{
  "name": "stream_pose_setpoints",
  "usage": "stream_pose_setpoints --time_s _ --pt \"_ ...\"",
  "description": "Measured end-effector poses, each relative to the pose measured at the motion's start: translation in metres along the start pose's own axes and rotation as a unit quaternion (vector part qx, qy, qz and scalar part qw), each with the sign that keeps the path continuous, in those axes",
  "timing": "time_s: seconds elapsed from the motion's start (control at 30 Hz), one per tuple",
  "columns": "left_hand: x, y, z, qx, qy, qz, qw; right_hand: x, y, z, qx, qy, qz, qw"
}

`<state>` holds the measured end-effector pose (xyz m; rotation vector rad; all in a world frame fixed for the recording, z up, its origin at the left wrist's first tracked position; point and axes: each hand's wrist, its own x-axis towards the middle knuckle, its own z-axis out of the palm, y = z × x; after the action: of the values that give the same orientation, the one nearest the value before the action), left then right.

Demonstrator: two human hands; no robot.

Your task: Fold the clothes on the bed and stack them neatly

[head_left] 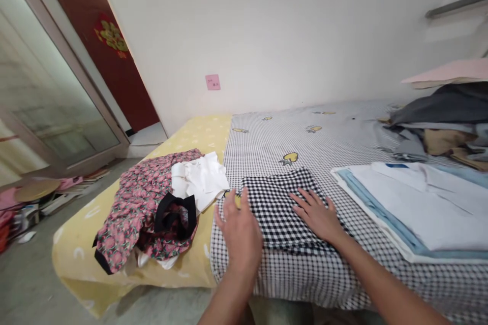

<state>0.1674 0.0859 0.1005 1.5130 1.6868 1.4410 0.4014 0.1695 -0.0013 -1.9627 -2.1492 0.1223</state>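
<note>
A black-and-white checked cloth, folded into a rough rectangle, lies near the front edge of the bed. My right hand rests flat on its right side with the fingers spread. At its left edge is my left hand, fingers apart and holding nothing; whether it touches the cloth I cannot tell. Left of that hand, a white garment lies crumpled, partly over a pink floral garment with black trim.
Folded shirts, white on top and light blue below, are stacked at the right. Behind them rises a pile of dark clothes. A yellow sheet covers the bed's left part, a checked sheet the rest. Assorted items clutter the floor.
</note>
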Motion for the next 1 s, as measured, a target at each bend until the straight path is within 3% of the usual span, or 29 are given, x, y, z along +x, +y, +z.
stream_pose_setpoints --time_s 0.07,0.17,0.23,0.3,0.4,0.57,0.7,0.87,1.0 --pt "0.003 0.009 0.023 -0.044 -0.080 0.052 0.994 0.001 0.001 0.001 -0.013 0.009 -0.005 1.000" --pt "0.017 -0.009 0.051 -0.028 -0.158 0.060 0.985 0.002 0.001 0.003 -0.018 0.017 -0.010 1.000" --pt "0.029 -0.035 0.057 0.012 -0.161 0.013 0.987 0.001 0.000 0.001 -0.013 0.008 -0.007 1.000" --pt "0.040 -0.061 0.057 0.055 -0.128 -0.031 0.990 0.000 -0.002 -0.003 -0.006 -0.008 0.001 1.000" --pt "0.050 -0.081 0.054 0.091 -0.102 -0.041 0.990 -0.003 -0.008 -0.009 -0.001 -0.025 0.011 1.000" --pt "0.049 -0.080 0.056 0.061 -0.079 -0.029 0.995 0.011 -0.007 -0.012 -0.001 -0.034 0.044 0.998" --pt "0.050 -0.078 0.057 0.125 -0.083 -0.009 0.989 0.048 0.003 -0.016 -0.012 -0.049 0.068 0.996" --pt "0.053 -0.073 0.056 0.150 -0.098 -0.027 0.983 0.092 0.009 -0.021 0.010 -0.070 0.119 0.990" --pt "0.051 -0.069 0.056 0.237 -0.113 -0.019 0.965 0.090 0.011 -0.021 0.027 -0.060 0.106 0.992"
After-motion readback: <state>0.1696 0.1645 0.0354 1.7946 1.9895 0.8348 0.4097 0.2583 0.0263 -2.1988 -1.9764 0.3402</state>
